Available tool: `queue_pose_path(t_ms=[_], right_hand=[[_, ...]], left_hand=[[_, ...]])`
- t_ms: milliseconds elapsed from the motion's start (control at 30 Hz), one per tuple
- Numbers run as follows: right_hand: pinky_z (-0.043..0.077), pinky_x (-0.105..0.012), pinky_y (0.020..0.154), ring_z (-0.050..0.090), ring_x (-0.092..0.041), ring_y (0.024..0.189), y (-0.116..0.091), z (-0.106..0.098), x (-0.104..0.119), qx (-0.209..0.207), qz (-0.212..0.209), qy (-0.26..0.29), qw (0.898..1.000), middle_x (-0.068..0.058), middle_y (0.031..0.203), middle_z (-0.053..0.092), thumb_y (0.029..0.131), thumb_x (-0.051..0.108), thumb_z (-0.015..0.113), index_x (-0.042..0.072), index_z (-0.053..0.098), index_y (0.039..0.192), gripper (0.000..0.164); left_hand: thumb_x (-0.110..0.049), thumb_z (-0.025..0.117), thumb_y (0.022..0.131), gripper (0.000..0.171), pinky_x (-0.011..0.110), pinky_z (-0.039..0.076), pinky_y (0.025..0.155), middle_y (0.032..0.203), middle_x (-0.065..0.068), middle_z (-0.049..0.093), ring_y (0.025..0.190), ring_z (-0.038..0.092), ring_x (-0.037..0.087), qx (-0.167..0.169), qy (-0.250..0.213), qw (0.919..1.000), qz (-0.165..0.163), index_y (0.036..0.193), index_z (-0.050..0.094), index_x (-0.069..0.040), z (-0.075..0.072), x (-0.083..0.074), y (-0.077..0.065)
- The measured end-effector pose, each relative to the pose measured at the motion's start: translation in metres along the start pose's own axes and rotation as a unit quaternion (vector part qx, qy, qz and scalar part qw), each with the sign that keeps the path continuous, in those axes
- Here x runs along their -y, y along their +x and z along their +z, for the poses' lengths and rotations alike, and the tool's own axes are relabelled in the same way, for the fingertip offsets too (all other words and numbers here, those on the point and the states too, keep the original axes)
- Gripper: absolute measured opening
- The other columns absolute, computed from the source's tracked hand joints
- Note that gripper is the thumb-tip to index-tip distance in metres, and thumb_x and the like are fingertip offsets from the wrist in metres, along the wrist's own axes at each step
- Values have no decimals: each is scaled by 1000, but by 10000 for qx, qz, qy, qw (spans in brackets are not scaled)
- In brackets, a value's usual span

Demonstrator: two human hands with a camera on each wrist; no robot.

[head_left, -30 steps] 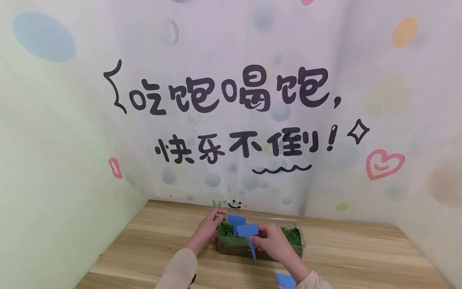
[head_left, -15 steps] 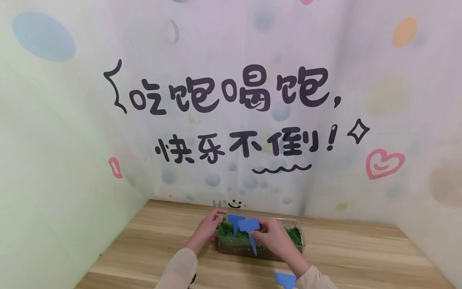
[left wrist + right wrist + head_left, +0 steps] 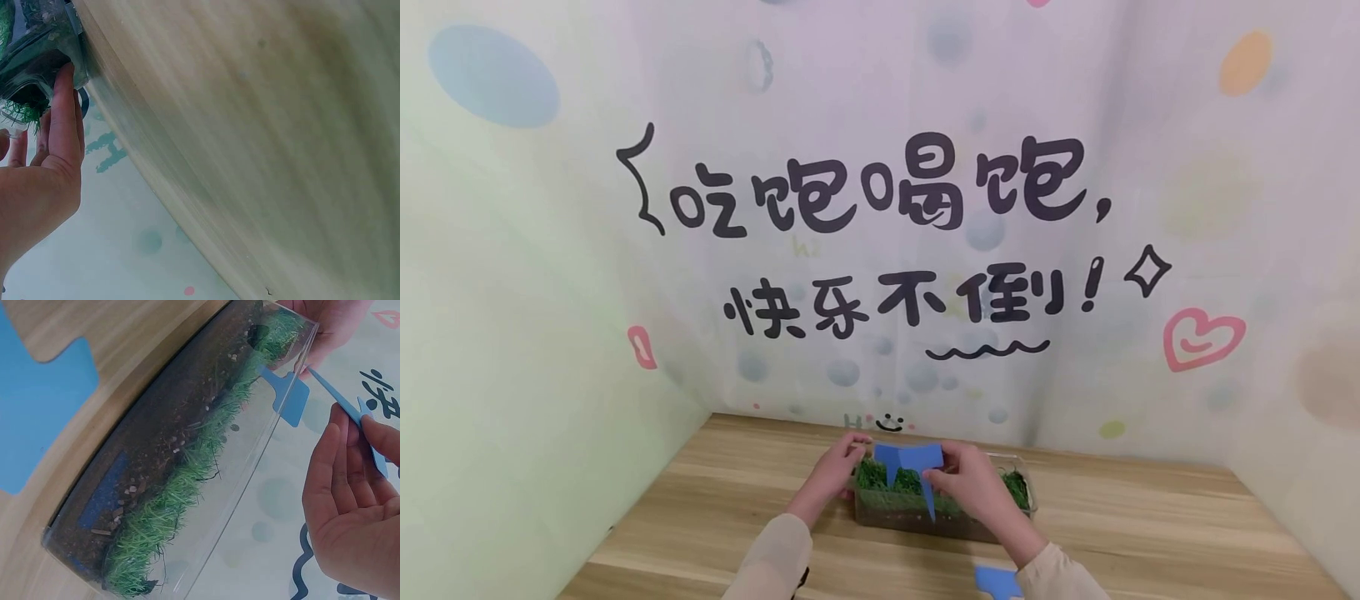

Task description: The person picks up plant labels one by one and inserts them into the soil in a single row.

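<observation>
A clear plastic planter box (image 3: pixel 887 520) filled with dark soil and green grass (image 3: pixel 153 515) stands on the table. My left hand (image 3: pixel 833 468) holds its left end, fingers along the outer wall and thumb near the rim. A blue T-shaped plant label (image 3: pixel 290 400) stands upright in the grass near that end. My right hand (image 3: pixel 973 487) pinches another blue plant label (image 3: pixel 922 457) by its wide head between thumb and fingers. The pointed stem hangs downward, overlapping the box's front wall in the head view; in the right wrist view the tip lies near the rim.
A third blue plant label (image 3: pixel 996 582) lies on the wooden table (image 3: pixel 1150 533) in front of the box, below my right forearm. Behind the box rises a printed white curtain (image 3: pixel 895 250), which also encloses both sides.
My right hand has lifted the plant label slightly upward, so its head now overlaps the standing label's head. The left hand keeps its place on the box.
</observation>
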State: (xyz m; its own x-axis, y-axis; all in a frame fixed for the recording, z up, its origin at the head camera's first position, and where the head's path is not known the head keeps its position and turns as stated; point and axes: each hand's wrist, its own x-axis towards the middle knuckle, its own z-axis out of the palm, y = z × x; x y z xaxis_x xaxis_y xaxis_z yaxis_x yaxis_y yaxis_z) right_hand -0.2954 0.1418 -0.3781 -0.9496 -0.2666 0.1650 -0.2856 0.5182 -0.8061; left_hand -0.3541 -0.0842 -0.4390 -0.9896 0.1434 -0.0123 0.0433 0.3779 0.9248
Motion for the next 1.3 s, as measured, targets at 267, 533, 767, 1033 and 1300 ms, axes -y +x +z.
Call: queue_pose_path(t_ms=[267, 533, 767, 1033, 1300], right_hand=[[56, -35, 62, 69, -21, 74, 1, -4, 4, -194, 102, 95, 9997, -6, 79, 67, 91, 7, 71, 4, 56, 88, 16], [55, -38, 65, 68, -24, 75, 5, -4, 2, -325, 235, 162, 9991, -9, 89, 74, 90, 3, 70, 2, 63, 106, 17], [58, -35, 67, 68, -18, 77, 8, -5, 0, -490, 164, 108, 9986, -12, 92, 75, 89, 1, 71, 3, 65, 106, 18], [59, -41, 70, 70, -24, 80, 11, -5, -4, -683, 139, 208, 9974, -13, 95, 75, 90, 3, 70, 3, 66, 105, 15], [58, -42, 69, 72, -30, 81, 13, -4, -11, -876, 103, 300, 9957, -13, 91, 76, 91, 2, 68, 2, 66, 102, 11]], left_hand=[[-18, 39, 109, 32, 38, 54, 59, 134, 17, 59, 120, 56, 40, -4, -43, 10000, -10, 137, 52, -10, 1, -2, -1], [-17, 39, 109, 32, 39, 55, 59, 134, 18, 59, 121, 55, 42, -58, 67, 10000, -16, 137, 51, -9, 1, -3, -2], [-18, 40, 109, 31, 40, 55, 60, 134, 18, 59, 118, 57, 41, -64, 91, 9999, -34, 135, 53, -11, 2, -2, -2], [-19, 40, 109, 32, 38, 54, 59, 134, 17, 59, 117, 58, 39, -91, 103, 9999, -85, 137, 52, -11, 2, -2, 0], [-19, 40, 109, 33, 38, 54, 60, 136, 18, 57, 118, 57, 39, -72, 73, 9998, -156, 138, 52, -12, 2, 0, 1]])
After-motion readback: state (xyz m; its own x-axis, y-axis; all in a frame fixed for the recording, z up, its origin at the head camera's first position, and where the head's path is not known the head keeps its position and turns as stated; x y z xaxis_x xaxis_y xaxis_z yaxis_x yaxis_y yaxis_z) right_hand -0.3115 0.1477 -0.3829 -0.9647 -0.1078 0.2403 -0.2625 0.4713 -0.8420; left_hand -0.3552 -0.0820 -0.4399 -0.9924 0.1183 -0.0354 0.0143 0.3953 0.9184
